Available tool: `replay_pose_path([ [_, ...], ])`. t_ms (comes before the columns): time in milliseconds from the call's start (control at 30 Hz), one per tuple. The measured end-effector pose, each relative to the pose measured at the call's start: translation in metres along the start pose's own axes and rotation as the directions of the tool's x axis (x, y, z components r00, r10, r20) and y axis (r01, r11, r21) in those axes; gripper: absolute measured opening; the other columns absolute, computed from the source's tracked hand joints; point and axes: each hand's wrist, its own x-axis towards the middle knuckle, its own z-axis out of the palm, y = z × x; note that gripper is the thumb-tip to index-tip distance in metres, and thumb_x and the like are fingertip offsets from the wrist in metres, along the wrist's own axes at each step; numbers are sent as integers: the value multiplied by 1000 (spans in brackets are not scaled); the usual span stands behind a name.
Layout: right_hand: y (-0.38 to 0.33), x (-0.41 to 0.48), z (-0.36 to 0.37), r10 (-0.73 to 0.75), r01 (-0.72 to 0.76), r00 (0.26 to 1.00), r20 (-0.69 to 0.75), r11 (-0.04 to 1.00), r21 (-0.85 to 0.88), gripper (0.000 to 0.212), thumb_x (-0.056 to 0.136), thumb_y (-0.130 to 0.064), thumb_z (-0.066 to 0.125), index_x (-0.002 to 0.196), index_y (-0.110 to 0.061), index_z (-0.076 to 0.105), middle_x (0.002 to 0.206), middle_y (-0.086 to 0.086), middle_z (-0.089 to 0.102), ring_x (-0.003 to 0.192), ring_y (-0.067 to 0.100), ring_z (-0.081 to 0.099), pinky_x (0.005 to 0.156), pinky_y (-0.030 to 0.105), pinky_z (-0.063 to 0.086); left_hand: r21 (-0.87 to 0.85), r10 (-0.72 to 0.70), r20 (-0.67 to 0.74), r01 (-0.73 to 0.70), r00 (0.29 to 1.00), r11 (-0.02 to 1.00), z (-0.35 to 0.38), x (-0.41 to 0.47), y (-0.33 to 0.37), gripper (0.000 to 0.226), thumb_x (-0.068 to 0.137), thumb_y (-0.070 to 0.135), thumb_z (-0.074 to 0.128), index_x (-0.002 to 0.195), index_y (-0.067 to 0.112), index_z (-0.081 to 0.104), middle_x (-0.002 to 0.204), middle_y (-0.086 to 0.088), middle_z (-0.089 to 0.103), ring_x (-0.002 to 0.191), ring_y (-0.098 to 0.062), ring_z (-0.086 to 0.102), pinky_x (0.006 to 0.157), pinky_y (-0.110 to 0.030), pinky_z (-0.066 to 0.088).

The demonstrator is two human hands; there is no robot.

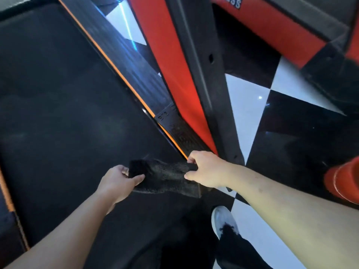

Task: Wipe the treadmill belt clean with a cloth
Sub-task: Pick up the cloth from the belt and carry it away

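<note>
So the cloth [165, 176] is a dark, nubbly rag, looks like terry or microfiber, stretched out sideways between both hands right at the near right-hand corner of the treadmill belt [64, 113]. Its long axis runs roughly left to right, across the belt rather than along it. Can't quite tell if it's pressed flat on the belt or held just above; the lower edge sags a bit near the right end.

The left hand [118, 183] pinches the cloth's left end, thumb on top and fingers curled underneath. The right hand [206, 168] has the right end bunched between thumb and curled fingers, knuckles up, sitting just by the end of the orange stripe [124, 80].

The bit that matters, I think: nearly all of the belt lies ahead and to the left of the hands, running away up the frame. The left hand is already over the belt, the right one is at its edge. So my guess is the next stroke has to push forward and leftward along the belt's length.

Belt itself is matte black, faintly grainy, with a few dull smudgy patches. Beside it is a ribbed black side rail [136, 74] with that thin orange trim, then a glossy red panel [171, 65] and a black metal bar [204, 74]. Floor [246, 105] is shiny black-and-white checker tile. A white shoe [223, 218] shows near the bottom.
</note>
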Motion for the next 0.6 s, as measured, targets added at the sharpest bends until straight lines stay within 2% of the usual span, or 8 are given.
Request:
replay_pose_path([
  [100,1,-40,-30,22,-16,997,-77,998,69,34,91,-34,66,121,-25,53,125,-1,48,100,17,54,80,29,42,-54,54,20,-52,998,997,-16,-35,37,33,80,39,79,91,15,60,83,2,61,77,-17,58,69,-34,48],
  [167,6,-67,-51,48,-28,991,-128,988,149,31,92,-30,64,119,-28,50,124,-3,50,97,14,55,74,26,43,-55,119,6,-119,993,991,-21,-57,64,38,80,38,80,90,9,57,74,1,52,67,-18,50,60,-32,41],
  [233,14,-94,-67,79,-35,978,-195,975,219,25,95,-29,63,113,-32,47,117,-4,54,89,11,58,68,26,46,-52,189,14,-188,982,981,-25,-75,92,41,78,39,81,94,9,57,84,2,57,74,-17,54,65,-33,44],
  [333,28,-138,-88,146,-56,954,-263,945,322,23,97,-27,61,115,-32,48,109,-1,57,86,14,60,72,30,51,-66,249,81,-244,965,968,-24,-97,133,41,77,39,82,100,15,59,102,3,60,94,-18,60,77,-35,49],
  [433,47,-177,-106,205,-60,919,-338,917,393,22,97,-26,60,115,-31,50,105,-2,59,83,16,64,74,35,57,-69,332,140,-325,933,943,-13,-122,175,37,79,32,82,89,11,53,91,0,55,83,-16,54,70,-31,43],
  [500,66,-205,-117,249,-51,884,-395,892,449,19,97,-25,61,113,-31,51,102,-2,60,79,13,64,64,27,53,-61,377,174,-372,910,926,2,-139,207,36,81,29,80,84,11,49,83,2,47,74,-13,45,65,-28,37],
  [600,104,-241,-134,327,-33,817,-475,849,528,19,96,-24,62,110,-33,53,103,-6,61,81,9,64,60,19,46,-13,456,222,-465,862,885,29,-168,255,39,80,29,81,88,4,52,83,-3,48,73,-16,45,63,-30,37],
])
